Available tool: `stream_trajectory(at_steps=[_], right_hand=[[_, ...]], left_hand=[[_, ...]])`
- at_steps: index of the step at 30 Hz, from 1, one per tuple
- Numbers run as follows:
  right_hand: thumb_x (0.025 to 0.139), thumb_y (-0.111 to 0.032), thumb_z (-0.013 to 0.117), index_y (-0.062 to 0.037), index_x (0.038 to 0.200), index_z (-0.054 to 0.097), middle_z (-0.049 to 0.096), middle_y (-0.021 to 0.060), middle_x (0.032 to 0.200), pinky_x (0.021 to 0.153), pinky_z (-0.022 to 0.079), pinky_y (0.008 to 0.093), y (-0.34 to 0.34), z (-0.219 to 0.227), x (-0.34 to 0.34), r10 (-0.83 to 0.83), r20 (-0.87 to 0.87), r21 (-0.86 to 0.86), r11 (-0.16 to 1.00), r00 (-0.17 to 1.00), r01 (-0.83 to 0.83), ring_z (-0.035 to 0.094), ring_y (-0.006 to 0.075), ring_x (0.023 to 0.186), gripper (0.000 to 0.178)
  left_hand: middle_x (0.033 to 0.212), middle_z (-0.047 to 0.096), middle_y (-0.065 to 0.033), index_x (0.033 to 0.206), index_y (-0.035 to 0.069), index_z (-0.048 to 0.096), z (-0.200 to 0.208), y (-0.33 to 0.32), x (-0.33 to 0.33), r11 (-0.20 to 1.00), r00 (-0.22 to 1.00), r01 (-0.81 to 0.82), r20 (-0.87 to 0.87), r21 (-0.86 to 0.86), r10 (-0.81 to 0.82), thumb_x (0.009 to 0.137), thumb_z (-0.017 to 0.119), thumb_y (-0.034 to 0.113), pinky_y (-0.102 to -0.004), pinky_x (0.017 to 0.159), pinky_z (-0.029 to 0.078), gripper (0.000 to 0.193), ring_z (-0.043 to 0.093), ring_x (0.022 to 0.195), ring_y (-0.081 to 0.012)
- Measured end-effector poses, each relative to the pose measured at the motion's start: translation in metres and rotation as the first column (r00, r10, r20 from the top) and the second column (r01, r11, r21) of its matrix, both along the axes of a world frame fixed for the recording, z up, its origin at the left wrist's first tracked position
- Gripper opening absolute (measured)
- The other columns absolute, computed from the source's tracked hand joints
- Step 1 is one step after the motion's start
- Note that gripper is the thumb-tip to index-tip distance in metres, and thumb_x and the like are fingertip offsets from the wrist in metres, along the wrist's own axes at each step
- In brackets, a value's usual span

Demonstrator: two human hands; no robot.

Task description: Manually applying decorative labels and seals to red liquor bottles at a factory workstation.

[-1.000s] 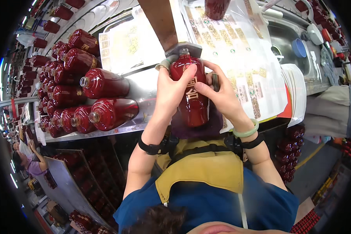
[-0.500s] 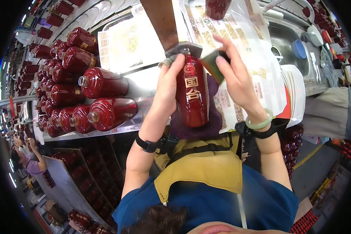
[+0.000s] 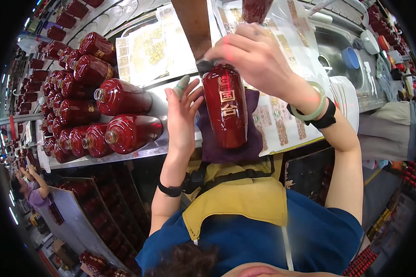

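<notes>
A dark red glass bottle [image 3: 226, 122] with gold characters lies on a purple cloth [image 3: 254, 147], its neck pointing away from me. My right hand [image 3: 259, 60] bends over the neck end with its fingers curled, hiding the bottle's mouth. Something dark [image 3: 204, 67] shows beneath its fingertips; I cannot tell whether the hand holds it or it belongs to the stand behind. Left of the bottle, my left hand [image 3: 184, 111] is open with fingers apart, palm toward the bottle. One of its fingers wears a pale finger cover [image 3: 183, 83].
Several red bottles [image 3: 122, 97] lie stacked at the left. Sheets of gold labels [image 3: 155, 51] cover the table. A brown upright post [image 3: 192, 23] rises beyond the bottle. At the right are a steel sink [image 3: 330, 51] with a blue bowl [image 3: 350, 57] and white sheets [image 3: 346, 92]. Another person [image 3: 34, 194] works far left.
My left hand has let go of the bottle and moved left. My right hand, which held a dark green flat piece beside the bottle, has swung left over the neck.
</notes>
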State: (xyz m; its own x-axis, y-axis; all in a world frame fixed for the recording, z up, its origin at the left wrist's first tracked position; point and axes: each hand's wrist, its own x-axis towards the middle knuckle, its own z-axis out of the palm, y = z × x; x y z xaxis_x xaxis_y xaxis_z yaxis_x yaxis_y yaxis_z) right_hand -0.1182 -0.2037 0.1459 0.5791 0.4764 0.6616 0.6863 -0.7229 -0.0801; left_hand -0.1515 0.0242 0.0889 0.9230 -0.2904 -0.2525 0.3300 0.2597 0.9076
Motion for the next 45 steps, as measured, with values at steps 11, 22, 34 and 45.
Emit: stream_trajectory(at_steps=[11, 22, 34, 45], right_hand=[[0.09, 0.005, 0.055, -0.0037, 0.119, 0.061, 0.06, 0.0105, 0.1, 0.081, 0.052, 0.0371, -0.018, -0.025, -0.119, 0.1, -0.562, 0.536, 0.8, 0.821, 0.269, 0.061, 0.0301, 0.087, 0.031], [0.081, -0.044, 0.082, 0.0011, 0.093, 0.072, 0.07, 0.0185, 0.098, 0.076, 0.054, 0.042, -0.196, -0.077, -0.081, -0.635, -0.686, -0.152, 0.602, 0.354, 0.784, 0.069, 0.0325, 0.082, 0.048], [0.064, -0.051, 0.09, 0.0041, 0.1, 0.073, 0.076, 0.0183, 0.095, 0.082, 0.055, 0.0393, -0.298, -0.149, -0.047, -0.804, -0.483, -0.152, 0.469, 0.348, 0.87, 0.073, 0.033, 0.087, 0.068], [0.083, -0.03, 0.071, -0.0038, 0.102, 0.077, 0.076, 0.0203, 0.094, 0.081, 0.056, 0.0436, -0.317, -0.098, -0.05, -0.861, -0.509, -0.677, 0.402, 0.002, 0.616, 0.072, 0.0364, 0.088, 0.033]], left_hand=[[0.163, 0.032, -0.0208, 0.125, 0.025, 0.077, -0.012, 0.012, -0.025, 0.647, 0.415, -0.26, 0.688, 0.717, -0.596, 0.094, 0.023, 0.085, -0.051, 0.121, 0.018, 0.087, 0.022, 0.148, -0.0411], [0.162, 0.034, -0.0201, 0.13, 0.005, 0.071, 0.0, 0.004, -0.037, 0.757, 0.611, -0.327, 0.738, 0.566, -0.287, 0.101, 0.007, 0.074, -0.0499, 0.121, 0.027, 0.099, 0.03, 0.147, -0.0342], [0.157, 0.037, -0.0207, 0.144, -0.005, 0.046, 0.004, 0.002, -0.034, 0.811, 0.63, -0.378, 0.766, 0.447, -0.128, 0.103, 0.015, 0.07, -0.0506, 0.119, 0.033, 0.092, 0.034, 0.146, -0.0317], [0.157, 0.038, -0.0183, 0.137, -0.008, 0.057, 0.001, 0.012, -0.037, 0.843, 0.708, -0.297, 0.696, 0.449, -0.121, 0.107, 0.013, 0.065, -0.0453, 0.121, 0.029, 0.09, 0.042, 0.143, -0.0302]])
